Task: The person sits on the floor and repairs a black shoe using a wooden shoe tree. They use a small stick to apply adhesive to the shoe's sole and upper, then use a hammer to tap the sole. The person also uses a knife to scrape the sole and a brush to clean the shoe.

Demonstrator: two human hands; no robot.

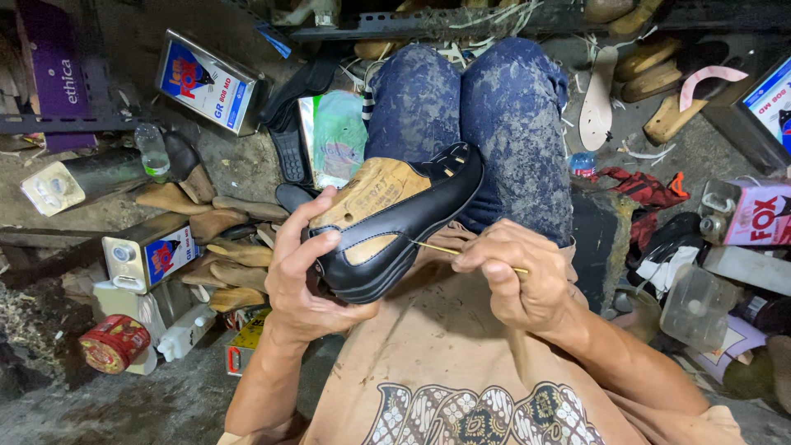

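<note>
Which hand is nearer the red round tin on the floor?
Left. The left hand grips the black shoe, on the same side as the red round tin. The right hand, pinching a thin stick, is beyond the shoe, farther off.

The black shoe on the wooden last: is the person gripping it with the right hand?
No: the left hand grips the black shoe, while the right hand pinches a thin yellow stick against its edge.

Soft, even daylight falls from above; the black shoe (412,227) shows a mild sheen, shadows stay faint, focus is sharp in the middle, and the edges bend outward.
</note>
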